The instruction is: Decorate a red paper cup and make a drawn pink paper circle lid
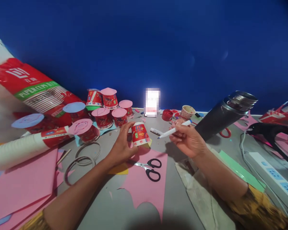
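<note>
My left hand (123, 144) grips a red paper cup (140, 134) turned upside down over a yellow piece of paper (147, 144) on the grey table. My right hand (186, 139) holds a white marker (174, 129) with its tip pointing left toward the cup, a short way from it. Black-handled scissors (150, 168) lie on a pink paper sheet (146, 183) just below the cup.
Several upside-down red cups with pink or blue paper discs (103, 116) stand at the back left by a bag of paper cups (36, 92). A dark thermos (224, 115) leans at the right, near a power strip (276, 175) and a black tool (268, 131). Pink sheets (21, 185) lie at the left.
</note>
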Tool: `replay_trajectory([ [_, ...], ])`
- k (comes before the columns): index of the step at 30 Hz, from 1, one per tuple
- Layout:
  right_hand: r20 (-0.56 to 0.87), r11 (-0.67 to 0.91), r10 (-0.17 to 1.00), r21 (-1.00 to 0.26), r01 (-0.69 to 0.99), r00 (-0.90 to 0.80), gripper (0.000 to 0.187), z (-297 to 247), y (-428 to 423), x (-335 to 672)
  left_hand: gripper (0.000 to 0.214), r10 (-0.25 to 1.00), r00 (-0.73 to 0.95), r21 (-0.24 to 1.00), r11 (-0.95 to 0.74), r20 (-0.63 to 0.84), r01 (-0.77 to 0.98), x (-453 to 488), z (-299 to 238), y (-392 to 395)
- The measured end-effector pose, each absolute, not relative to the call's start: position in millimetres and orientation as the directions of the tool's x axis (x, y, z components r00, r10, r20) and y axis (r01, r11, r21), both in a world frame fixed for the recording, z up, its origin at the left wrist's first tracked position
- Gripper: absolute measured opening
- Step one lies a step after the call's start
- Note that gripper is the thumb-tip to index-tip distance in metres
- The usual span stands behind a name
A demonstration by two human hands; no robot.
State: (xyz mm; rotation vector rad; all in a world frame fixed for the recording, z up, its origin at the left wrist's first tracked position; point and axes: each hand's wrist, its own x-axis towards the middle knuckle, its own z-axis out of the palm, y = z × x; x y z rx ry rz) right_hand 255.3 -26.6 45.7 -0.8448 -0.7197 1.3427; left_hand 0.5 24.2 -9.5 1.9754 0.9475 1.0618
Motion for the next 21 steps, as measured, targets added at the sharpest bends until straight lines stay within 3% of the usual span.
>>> replay_trajectory([
  [4, -0.114, -0.082, 0.993, -0.843, -0.532, 0.029, 0.034, 37.6, -26.6, 251.9, 0.081, 0.842, 0.412, 0.831, -0.481, 0.349, 0.279, 0.8, -2.6, 22.6],
  [8, -0.21, -0.203, 0.977, -0.851, -0.484, -0.039, 0.05, 43.7, -35.6, 243.6, 0.08, 0.837, 0.44, 0.826, -0.478, 0.325, 0.299, -2.7, 10.7, 19.1],
  [12, -0.176, -0.147, 0.984, -0.853, -0.501, 0.012, 0.042, 42.0, -50.3, 228.4, 0.082, 0.804, 0.508, 0.759, -0.531, 0.31, 0.376, -5.7, 18.2, 10.4],
  [16, -0.162, -0.084, 0.982, -0.835, -0.544, 0.097, 0.043, 14.9, -58.0, 214.4, 0.078, 0.838, 0.455, 0.762, -0.499, 0.302, 0.413, -4.1, 11.2, -2.7],
  [21, -0.045, 0.02, 0.976, -0.955, -0.295, 0.212, 0.034, -6.4, -63.1, 215.5, 0.086, 0.83, 0.454, 0.726, -0.525, 0.323, 0.443, -7.3, 4.4, -7.1],
])
